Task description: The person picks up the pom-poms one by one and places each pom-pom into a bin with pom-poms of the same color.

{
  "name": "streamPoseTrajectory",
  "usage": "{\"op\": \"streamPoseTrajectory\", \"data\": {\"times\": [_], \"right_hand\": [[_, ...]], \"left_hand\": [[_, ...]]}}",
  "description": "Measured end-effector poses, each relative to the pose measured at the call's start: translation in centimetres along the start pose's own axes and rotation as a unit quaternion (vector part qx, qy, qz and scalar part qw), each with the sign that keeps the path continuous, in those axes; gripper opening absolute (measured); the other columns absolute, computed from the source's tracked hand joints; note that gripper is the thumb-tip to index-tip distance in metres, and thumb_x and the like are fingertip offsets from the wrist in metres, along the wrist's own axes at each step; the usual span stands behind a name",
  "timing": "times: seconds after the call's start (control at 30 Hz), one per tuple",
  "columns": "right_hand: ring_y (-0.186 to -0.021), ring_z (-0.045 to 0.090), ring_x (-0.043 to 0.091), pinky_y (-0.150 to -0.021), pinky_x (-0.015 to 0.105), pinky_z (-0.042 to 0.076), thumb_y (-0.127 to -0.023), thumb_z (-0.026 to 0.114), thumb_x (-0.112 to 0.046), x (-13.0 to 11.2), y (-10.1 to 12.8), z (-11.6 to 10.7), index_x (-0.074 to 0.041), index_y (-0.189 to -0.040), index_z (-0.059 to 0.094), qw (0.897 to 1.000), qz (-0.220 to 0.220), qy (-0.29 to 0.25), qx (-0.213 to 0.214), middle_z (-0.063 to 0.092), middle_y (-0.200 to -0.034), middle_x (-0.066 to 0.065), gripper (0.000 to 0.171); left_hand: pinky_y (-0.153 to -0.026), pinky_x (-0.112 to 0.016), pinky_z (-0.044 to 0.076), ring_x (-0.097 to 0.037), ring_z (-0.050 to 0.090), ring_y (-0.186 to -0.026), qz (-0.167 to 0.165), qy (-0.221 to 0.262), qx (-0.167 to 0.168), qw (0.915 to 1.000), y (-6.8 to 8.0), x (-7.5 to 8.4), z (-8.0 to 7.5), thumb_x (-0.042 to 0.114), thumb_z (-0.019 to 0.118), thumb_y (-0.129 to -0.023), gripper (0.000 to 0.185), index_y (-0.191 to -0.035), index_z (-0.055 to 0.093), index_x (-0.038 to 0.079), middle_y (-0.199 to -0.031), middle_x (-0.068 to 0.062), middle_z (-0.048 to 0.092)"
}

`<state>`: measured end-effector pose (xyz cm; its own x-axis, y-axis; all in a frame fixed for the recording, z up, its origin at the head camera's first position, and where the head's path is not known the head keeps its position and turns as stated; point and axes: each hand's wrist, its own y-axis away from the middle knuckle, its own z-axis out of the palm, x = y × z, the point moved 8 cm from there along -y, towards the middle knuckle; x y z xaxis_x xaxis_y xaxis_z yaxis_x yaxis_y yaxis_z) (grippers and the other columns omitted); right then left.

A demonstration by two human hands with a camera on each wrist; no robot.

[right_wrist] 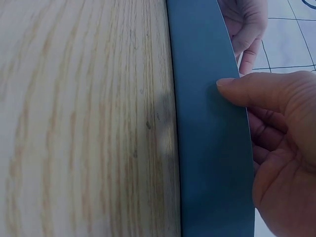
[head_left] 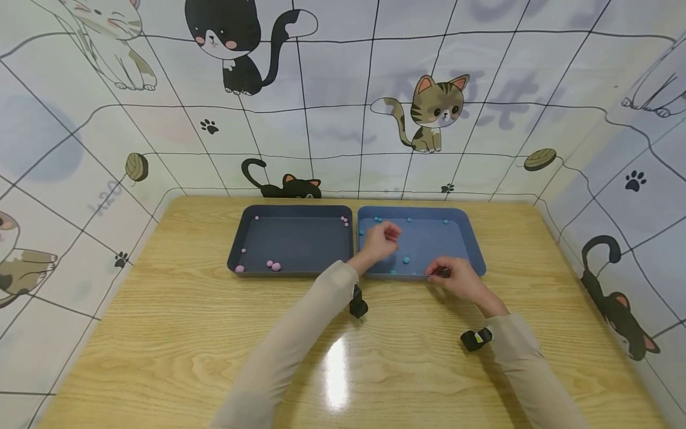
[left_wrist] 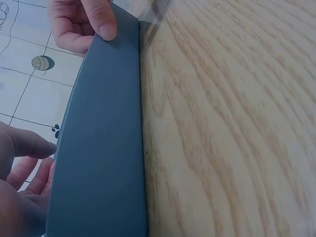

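Observation:
A blue tray (head_left: 429,241) holds several small teal balls (head_left: 405,260). My right hand (head_left: 455,277) pinches its near wall. In the right wrist view the thumb lies on the outer face of the wall (right_wrist: 207,148), with the other fingers behind the rim. Above the tray's left part hovers my left hand (head_left: 382,239), fingers loosely bent and nothing visible in them. The left wrist view shows this hand (left_wrist: 22,182) beyond the wall, its fingertips partly hidden by the rim.
Left of the blue tray, close beside it, sits a dark grey tray (head_left: 297,241) with several pink balls (head_left: 276,267) near its edges and corners. Both trays lie on a wooden table (head_left: 177,333). A cat-patterned cloth (head_left: 343,137) encloses the back and sides.

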<state>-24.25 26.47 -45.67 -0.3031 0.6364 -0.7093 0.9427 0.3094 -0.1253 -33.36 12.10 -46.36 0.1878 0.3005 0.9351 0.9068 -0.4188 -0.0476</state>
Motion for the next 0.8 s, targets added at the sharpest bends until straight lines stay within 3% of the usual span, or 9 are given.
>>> {"op": "streamPoseTrajectory", "data": {"times": [0.43,0.57,0.8], "right_hand": [[-0.074,0.060,0.011,-0.064,0.024,0.052,-0.082,0.069,0.000,-0.3,-0.2,-0.1,-0.003,-0.086,0.068,1.000,-0.011,-0.024,-0.014,0.066,-0.083,0.007,0.005],[-0.074,0.060,0.016,-0.064,0.025,0.051,-0.084,0.065,0.001,-2.4,0.0,-0.6,0.002,-0.087,0.067,1.000,-0.007,-0.021,-0.016,0.065,-0.084,0.011,0.003],[-0.076,0.060,0.012,-0.068,0.028,0.053,-0.086,0.066,-0.003,-1.2,-0.3,0.0,-0.001,-0.087,0.068,0.999,-0.032,0.011,0.021,0.065,-0.083,0.004,0.003]], "left_hand": [[-0.078,-0.024,0.050,-0.025,0.059,-0.094,-0.006,0.007,0.034,0.9994,1.4,0.8,-2.3,-0.008,0.059,-0.083,0.026,-0.108,0.061,-0.006,-0.105,-0.018,0.061],[-0.080,-0.025,0.050,-0.027,0.059,-0.095,0.022,0.000,0.050,0.9985,2.6,1.4,-3.1,-0.007,0.060,-0.083,0.024,-0.108,0.061,-0.006,-0.103,-0.018,0.061],[-0.082,-0.031,0.051,-0.029,0.060,-0.094,0.098,-0.041,0.094,0.9900,4.7,2.3,-4.2,-0.004,0.061,-0.085,0.022,-0.107,0.062,-0.008,-0.102,-0.018,0.063]]}}
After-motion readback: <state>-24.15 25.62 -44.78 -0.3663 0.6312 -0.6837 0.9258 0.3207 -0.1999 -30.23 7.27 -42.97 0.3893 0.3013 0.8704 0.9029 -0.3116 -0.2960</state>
